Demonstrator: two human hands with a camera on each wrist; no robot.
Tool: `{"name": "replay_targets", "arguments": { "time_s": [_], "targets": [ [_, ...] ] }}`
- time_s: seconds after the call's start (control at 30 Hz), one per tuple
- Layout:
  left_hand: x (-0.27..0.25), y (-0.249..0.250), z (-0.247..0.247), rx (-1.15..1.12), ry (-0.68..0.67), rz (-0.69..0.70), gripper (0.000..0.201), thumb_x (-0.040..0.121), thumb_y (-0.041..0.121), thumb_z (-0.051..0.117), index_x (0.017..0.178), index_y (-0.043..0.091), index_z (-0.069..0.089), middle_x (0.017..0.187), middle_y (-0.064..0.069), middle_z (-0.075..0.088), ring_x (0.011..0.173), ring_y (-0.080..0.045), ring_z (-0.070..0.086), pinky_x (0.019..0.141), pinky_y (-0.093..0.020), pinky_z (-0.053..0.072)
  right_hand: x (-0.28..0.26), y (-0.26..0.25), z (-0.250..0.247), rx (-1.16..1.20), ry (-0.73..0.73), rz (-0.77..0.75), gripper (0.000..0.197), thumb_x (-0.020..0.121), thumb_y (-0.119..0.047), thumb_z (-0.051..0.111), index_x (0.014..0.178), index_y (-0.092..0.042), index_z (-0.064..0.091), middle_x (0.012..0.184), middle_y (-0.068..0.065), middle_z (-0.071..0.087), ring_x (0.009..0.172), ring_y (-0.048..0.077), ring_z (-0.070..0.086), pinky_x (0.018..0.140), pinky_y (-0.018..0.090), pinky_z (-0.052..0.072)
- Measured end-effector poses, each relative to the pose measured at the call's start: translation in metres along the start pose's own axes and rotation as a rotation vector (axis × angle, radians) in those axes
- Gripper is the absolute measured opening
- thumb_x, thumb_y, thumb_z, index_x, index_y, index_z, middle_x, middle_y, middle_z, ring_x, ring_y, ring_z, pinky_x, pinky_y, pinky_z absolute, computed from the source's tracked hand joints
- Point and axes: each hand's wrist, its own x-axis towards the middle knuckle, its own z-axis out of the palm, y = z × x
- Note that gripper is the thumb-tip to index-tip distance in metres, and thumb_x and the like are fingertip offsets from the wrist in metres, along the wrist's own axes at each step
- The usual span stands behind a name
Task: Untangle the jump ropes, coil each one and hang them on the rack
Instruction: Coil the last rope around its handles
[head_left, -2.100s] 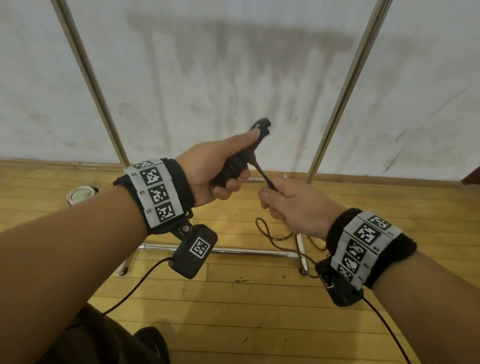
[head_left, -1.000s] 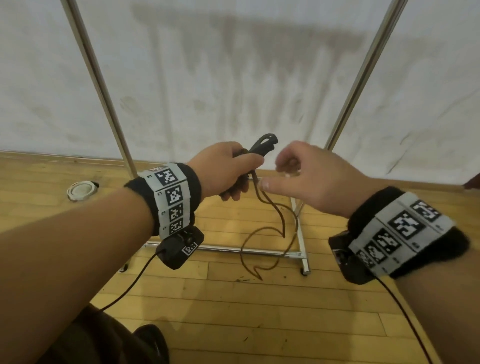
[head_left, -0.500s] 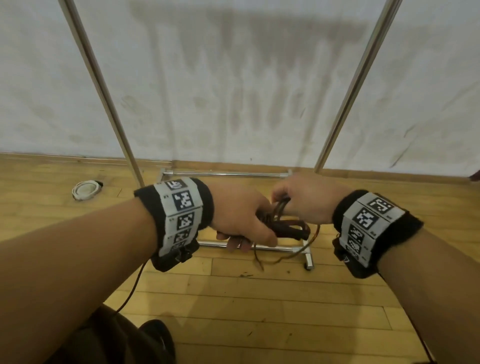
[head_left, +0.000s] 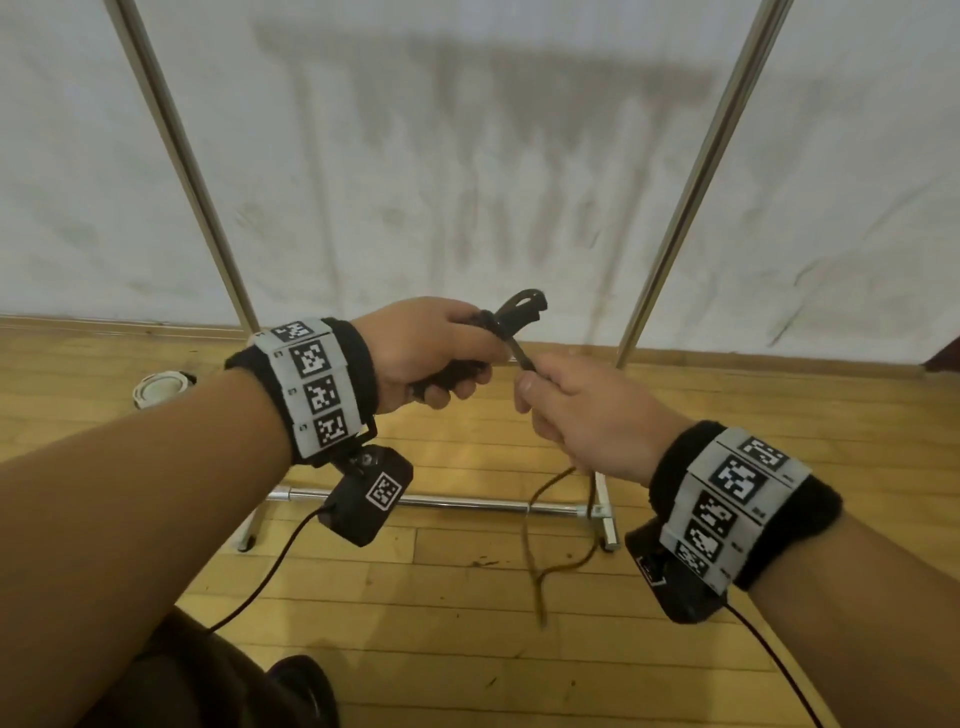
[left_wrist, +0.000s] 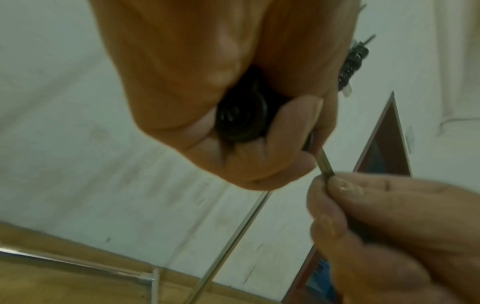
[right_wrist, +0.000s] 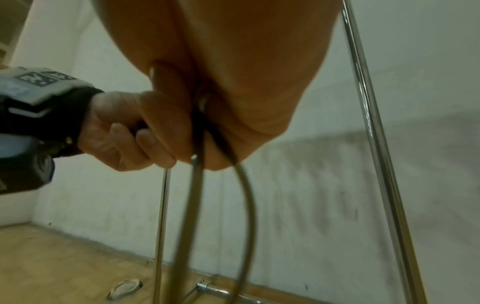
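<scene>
My left hand (head_left: 441, 353) grips the black jump rope handles (head_left: 519, 309) in a fist; the tip sticks out up and right, with brown rope wound round the handle. In the left wrist view the handle's round butt (left_wrist: 241, 119) shows inside the curled fingers. My right hand (head_left: 576, 410) pinches the brown rope (head_left: 522, 356) just right of the handle and pulls it taut. Below that hand, two rope strands (right_wrist: 221, 205) hang as a loop (head_left: 545, 551) reaching the floor. The metal rack (head_left: 691, 171) stands right behind both hands, its base bar (head_left: 467, 501) on the floor.
A stained white wall is close behind the rack's two slanted uprights (head_left: 176, 156). A small round white object (head_left: 158, 389) lies on the wooden floor at the left. Black camera cables (head_left: 270, 571) hang from both wrists. My dark shoe (head_left: 296, 686) shows at the bottom.
Both hands rose from low near the base bar. The right hand came away from the handle and now holds the rope stretched out to the right; the loop hangs lower.
</scene>
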Motion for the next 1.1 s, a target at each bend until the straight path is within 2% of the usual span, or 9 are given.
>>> {"name": "replay_targets", "arguments": {
  "time_s": [0.07, 0.17, 0.33, 0.4, 0.5, 0.63, 0.8, 0.93, 1.1],
  "targets": [
    [-0.003, 0.003, 0.004, -0.106, -0.075, 0.011, 0.022, 0.085, 0.023, 0.08, 0.101, 0.012, 0.07, 0.076, -0.009, 0.063, 0.056, -0.017, 0.054, 0.036, -0.02, 0.037, -0.001, 0.002, 0.002, 0.106, -0.065, 0.027, 0.032, 0.109, -0.036, 0.039, 0.096, -0.014, 0.06, 0.063, -0.002, 0.05, 0.052, 0.013, 0.046, 0.05, 0.032, 0.048],
    [-0.007, 0.008, 0.01, -0.14, -0.103, 0.031, 0.04, 0.087, 0.049, 0.076, 0.104, 0.013, 0.067, 0.073, -0.007, 0.061, 0.052, -0.015, 0.051, 0.034, -0.02, 0.035, -0.004, 0.002, -0.001, 0.18, -0.176, -0.006, 0.031, 0.11, -0.033, 0.04, 0.095, -0.012, 0.057, 0.062, 0.0, 0.049, 0.05, 0.013, 0.046, 0.051, 0.033, 0.053],
    [-0.018, 0.012, 0.021, -0.048, -0.194, 0.095, 0.036, 0.095, 0.043, 0.066, 0.105, 0.009, 0.07, 0.071, -0.012, 0.065, 0.048, -0.02, 0.057, 0.036, -0.022, 0.04, -0.003, 0.013, -0.013, 0.06, -0.305, 0.0, 0.029, 0.108, -0.034, 0.047, 0.097, -0.012, 0.062, 0.068, 0.001, 0.062, 0.065, 0.018, 0.06, 0.078, 0.046, 0.055],
    [-0.023, 0.012, 0.029, 0.111, -0.345, 0.065, 0.028, 0.097, 0.04, 0.068, 0.102, 0.013, 0.073, 0.074, -0.011, 0.068, 0.052, -0.02, 0.06, 0.039, -0.023, 0.043, -0.002, 0.018, -0.014, -0.112, -0.37, 0.025, 0.023, 0.105, -0.035, 0.053, 0.1, -0.018, 0.067, 0.079, 0.0, 0.07, 0.077, 0.011, 0.067, 0.087, 0.035, 0.055],
    [-0.026, 0.003, 0.053, 0.557, -0.479, -0.073, 0.024, 0.095, 0.042, 0.073, 0.106, 0.021, 0.07, 0.077, -0.003, 0.076, 0.059, -0.015, 0.07, 0.044, -0.021, 0.049, 0.002, 0.025, -0.013, -0.506, -0.394, 0.08, 0.013, 0.102, -0.031, 0.057, 0.095, -0.029, 0.067, 0.088, -0.001, 0.072, 0.082, 0.013, 0.066, 0.081, 0.031, 0.056],
    [-0.018, -0.022, 0.08, 1.016, -0.292, -0.207, 0.038, 0.093, 0.041, 0.075, 0.118, 0.018, 0.06, 0.084, -0.003, 0.08, 0.065, -0.016, 0.076, 0.049, -0.023, 0.057, 0.013, 0.015, -0.014, -0.847, -0.223, 0.058, 0.034, 0.104, -0.045, 0.051, 0.094, -0.019, 0.07, 0.081, -0.003, 0.062, 0.072, 0.011, 0.057, 0.06, 0.023, 0.042],
    [0.006, -0.026, 0.048, 0.806, -0.029, -0.213, 0.017, 0.103, 0.03, 0.063, 0.113, 0.016, 0.065, 0.091, -0.006, 0.075, 0.062, -0.015, 0.072, 0.052, -0.024, 0.056, 0.008, -0.012, -0.016, -0.716, -0.066, -0.069, 0.034, 0.104, -0.042, 0.048, 0.089, -0.02, 0.069, 0.076, -0.001, 0.064, 0.066, 0.015, 0.059, 0.055, 0.029, 0.044],
    [0.015, -0.009, 0.012, 0.266, 0.172, -0.055, 0.013, 0.104, 0.022, 0.063, 0.104, 0.011, 0.069, 0.082, -0.006, 0.072, 0.059, -0.016, 0.068, 0.05, -0.028, 0.055, 0.001, -0.017, -0.01, -0.37, 0.0, -0.095, 0.024, 0.109, -0.036, 0.039, 0.101, -0.024, 0.059, 0.074, -0.006, 0.059, 0.06, 0.006, 0.054, 0.053, 0.022, 0.037],
    [0.001, 0.006, -0.009, -0.127, -0.103, 0.018, 0.03, 0.086, 0.012, 0.075, 0.114, 0.006, 0.064, 0.075, -0.005, 0.062, 0.056, -0.015, 0.056, 0.04, -0.021, 0.044, -0.002, -0.003, -0.006, -0.005, -0.074, -0.028, 0.026, 0.11, -0.032, 0.04, 0.102, -0.018, 0.06, 0.063, -0.006, 0.048, 0.047, 0.003, 0.041, 0.047, 0.022, 0.037]
  ]
}}
